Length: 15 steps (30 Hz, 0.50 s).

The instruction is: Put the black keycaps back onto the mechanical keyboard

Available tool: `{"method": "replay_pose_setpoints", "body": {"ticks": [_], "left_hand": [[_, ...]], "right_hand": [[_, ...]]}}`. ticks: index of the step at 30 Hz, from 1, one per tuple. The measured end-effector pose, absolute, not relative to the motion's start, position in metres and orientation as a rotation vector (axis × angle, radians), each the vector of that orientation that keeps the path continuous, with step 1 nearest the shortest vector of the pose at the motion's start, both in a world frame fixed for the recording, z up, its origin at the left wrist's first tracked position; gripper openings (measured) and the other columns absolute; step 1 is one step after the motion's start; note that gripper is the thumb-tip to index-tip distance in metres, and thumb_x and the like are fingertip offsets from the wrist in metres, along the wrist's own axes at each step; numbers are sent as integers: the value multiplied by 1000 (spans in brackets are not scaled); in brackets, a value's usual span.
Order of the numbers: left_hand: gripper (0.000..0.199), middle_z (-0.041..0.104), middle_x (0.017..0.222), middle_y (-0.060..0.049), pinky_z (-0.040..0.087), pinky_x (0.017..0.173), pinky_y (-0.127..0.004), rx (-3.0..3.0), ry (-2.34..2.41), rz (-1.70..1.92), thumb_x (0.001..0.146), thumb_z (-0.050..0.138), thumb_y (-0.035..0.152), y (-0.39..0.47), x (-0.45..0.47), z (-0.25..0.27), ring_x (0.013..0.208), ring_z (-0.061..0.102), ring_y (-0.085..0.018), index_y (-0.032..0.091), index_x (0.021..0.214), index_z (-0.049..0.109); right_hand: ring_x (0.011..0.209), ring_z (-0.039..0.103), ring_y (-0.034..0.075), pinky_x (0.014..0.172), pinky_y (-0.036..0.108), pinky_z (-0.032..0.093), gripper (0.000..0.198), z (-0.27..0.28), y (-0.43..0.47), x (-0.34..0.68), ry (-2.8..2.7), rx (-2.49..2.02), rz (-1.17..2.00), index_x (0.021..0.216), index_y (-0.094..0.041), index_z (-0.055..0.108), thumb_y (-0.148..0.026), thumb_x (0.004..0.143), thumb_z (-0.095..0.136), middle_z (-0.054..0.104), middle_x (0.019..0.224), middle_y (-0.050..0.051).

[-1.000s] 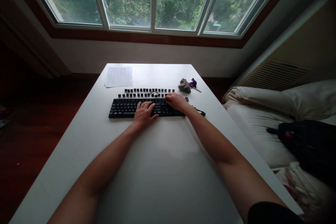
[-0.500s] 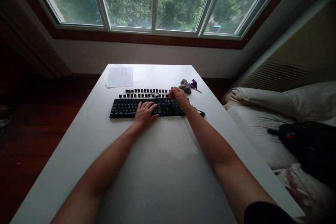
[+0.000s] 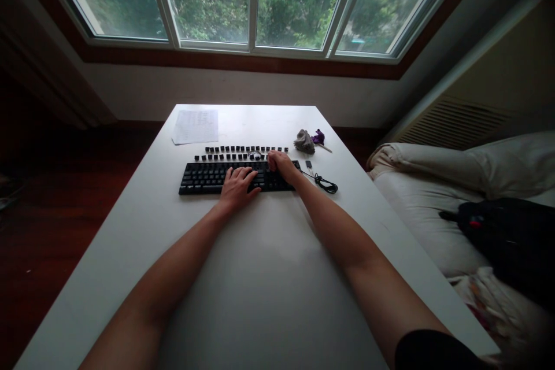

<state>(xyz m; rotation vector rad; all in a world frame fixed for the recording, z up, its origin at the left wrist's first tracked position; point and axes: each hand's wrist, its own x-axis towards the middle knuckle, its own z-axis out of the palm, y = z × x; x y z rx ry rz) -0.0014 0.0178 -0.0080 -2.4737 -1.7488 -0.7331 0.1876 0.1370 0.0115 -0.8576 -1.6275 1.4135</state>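
left hand (image 3: 238, 187) spread empty on keyboard (image 3: 203, 177), right hand (image 3: 281, 164) curled over it, hold unclear, keycap rows (image 3: 221, 156) toward far edge of bench (image 3: 260, 254)

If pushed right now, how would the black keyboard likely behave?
The black keyboard would likely move as one stiff piece, given its straight body. It seems unlikely to roll or tip, lying low and flat on the white table. The left hand spread over it might hinder sliding.
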Motion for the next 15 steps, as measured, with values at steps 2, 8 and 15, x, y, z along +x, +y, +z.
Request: {"method": "replay_pose_setpoints", "body": {"ticks": [2, 8, 15], "left_hand": [[52, 56, 146, -9, 20, 124, -56, -2472, -1749, -734, 92, 64, 46, 18, -1, -9, 138, 45, -31, 28, 140, 57], [51, 57, 145, -10, 21, 124, -57, -2475, -1741, -737, 92, 63, 46, 15, 0, -9, 138, 46, -32, 28, 140, 57], [50, 56, 145, -10, 22, 123, -56, -2466, -1727, -735, 93, 62, 45, 13, -2, -7, 137, 45, -31, 27, 140, 58]], "right_hand": [[51, 39, 11, 53, 26, 34, 40, 9, 137, 187, -1725, -851, 1365, 61, -23, 42, -47, 91, 54, 43, 55, -4], [52, 40, 12, 54, 26, 36, 39, 7, 139, 185, -1734, -935, 1362, 62, -24, 41, -47, 92, 49, 43, 56, -3], [53, 44, 13, 58, 26, 41, 39, 5, 136, 186, -1746, -998, 1220, 64, -24, 45, -52, 91, 50, 46, 56, -4]]}}
